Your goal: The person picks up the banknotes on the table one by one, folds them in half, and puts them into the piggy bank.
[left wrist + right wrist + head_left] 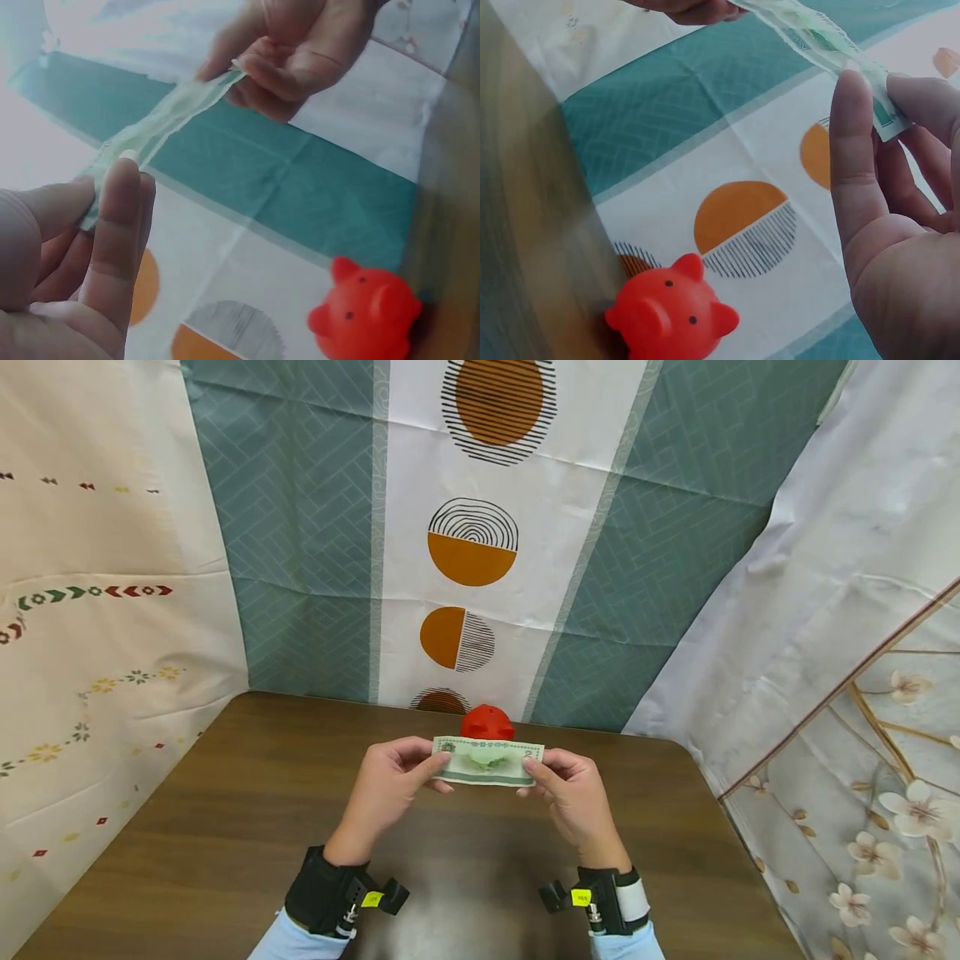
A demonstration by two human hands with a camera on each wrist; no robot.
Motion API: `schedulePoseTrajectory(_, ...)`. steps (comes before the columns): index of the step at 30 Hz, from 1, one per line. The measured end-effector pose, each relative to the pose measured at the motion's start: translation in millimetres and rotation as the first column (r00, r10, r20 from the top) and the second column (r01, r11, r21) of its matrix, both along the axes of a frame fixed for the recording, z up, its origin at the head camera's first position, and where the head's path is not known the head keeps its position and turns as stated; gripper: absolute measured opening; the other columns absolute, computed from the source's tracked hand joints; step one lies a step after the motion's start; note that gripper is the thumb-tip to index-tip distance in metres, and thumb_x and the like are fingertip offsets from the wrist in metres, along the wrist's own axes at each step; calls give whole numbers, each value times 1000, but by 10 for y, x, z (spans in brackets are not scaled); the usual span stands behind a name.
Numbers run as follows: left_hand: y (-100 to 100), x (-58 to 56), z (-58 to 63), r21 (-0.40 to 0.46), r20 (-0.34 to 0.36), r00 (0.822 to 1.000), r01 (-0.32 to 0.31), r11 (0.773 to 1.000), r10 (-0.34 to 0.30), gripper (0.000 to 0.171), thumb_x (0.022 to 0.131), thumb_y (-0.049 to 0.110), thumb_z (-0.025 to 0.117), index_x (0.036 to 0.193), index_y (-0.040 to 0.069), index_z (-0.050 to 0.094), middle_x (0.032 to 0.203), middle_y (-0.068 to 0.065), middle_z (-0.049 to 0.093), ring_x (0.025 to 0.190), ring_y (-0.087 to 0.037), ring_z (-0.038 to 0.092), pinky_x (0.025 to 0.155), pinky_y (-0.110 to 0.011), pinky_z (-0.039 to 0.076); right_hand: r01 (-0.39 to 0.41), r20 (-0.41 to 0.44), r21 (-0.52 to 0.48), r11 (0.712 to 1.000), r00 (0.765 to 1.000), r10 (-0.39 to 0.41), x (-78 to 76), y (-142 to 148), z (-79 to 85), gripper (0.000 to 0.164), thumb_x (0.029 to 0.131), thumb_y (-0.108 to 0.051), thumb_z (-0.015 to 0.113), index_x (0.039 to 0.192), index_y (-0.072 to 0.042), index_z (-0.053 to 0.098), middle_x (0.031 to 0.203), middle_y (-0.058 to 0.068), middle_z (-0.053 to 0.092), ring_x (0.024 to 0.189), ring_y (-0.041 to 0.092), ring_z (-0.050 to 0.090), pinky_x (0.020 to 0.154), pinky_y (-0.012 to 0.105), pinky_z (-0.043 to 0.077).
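Note:
A green-and-white banknote (487, 762) is stretched out flat between both hands, its printed face toward the head camera. My left hand (387, 785) pinches its left end between thumb and fingers. At the opposite end, my right hand (573, 793) grips it the same way. Seen from the left wrist, the banknote (169, 116) appears nearly edge-on. Behind it on the table stands a red piggy bank (487, 723), its lower part hidden by the note in the head view. Ears, eyes and snout of the piggy bank (671, 311) show in the right wrist view.
The brown wooden table (225, 827) reaches back to a hanging curtain (307, 527) with teal panels and orange circles. Patterned white cloth (97, 677) hangs on the left, and a floral cloth (885, 827) borders the right side.

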State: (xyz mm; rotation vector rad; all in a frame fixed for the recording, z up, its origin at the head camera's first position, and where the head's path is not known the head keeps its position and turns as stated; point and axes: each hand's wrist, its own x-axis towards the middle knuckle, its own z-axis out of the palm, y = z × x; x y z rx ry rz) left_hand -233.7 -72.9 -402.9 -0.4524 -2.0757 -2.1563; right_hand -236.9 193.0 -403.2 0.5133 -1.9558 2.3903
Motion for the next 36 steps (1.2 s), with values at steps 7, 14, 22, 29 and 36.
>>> schedulePoseTrajectory(7, 6, 155, 112, -76, -42, 998, -53, 996, 50, 16, 89, 17, 81, 96, 3, 78, 84, -16, 73, 52, -27, 64, 55, -29, 59, 152, -89, -10, 988, 984, -152, 198, -24, 62, 19, 93, 6, 68, 90, -10, 78, 82, 1, 70, 63, 13, 64, 55, 21, 56)
schedulePoseTrajectory(14, -45, 280, 207, -114, -59, 996, -66, 991, 60, 14, 89, 19, 81, 93, 5, 78, 74, -13, 69, 51, -27, 59, 51, -29, 54, 157, -127, -16, 987, 979, -158, 322, -49, 156, 18, 92, 9, 67, 92, -6, 78, 83, 2, 72, 63, 13, 65, 53, 20, 54)
schedulePoseTrajectory(22, -60, 293, 228, -112, -78, 996, -59, 992, 50, 14, 91, 19, 80, 94, 5, 77, 74, -13, 69, 54, -19, 58, 52, -28, 55, 91, -148, -6, 996, 985, -91, 346, -33, 198, 21, 97, 6, 61, 97, -7, 78, 87, 0, 73, 67, 13, 64, 55, 20, 54)
schedulePoseTrajectory(29, -66, 255, 226, -94, -117, 990, -88, 992, 77, 12, 90, 19, 80, 93, 8, 78, 71, -9, 60, 58, -17, 53, 50, -24, 47, 85, -154, -10, 996, 984, -85, 331, -32, 200, 21, 99, 3, 60, 96, -10, 77, 64, 0, 53, 51, 17, 38, 41, 28, 27)
schedulePoseTrajectory(36, -114, 247, 234, -14, -52, 998, 25, 1000, -26, 16, 95, 17, 74, 99, 1, 74, 55, -3, 59, 43, -14, 53, 42, -28, 51, -11, -126, -46, 999, 992, 5, 346, -25, 200, 21, 101, 0, 60, 100, -10, 77, 75, -1, 75, 58, 9, 68, 51, 19, 54)
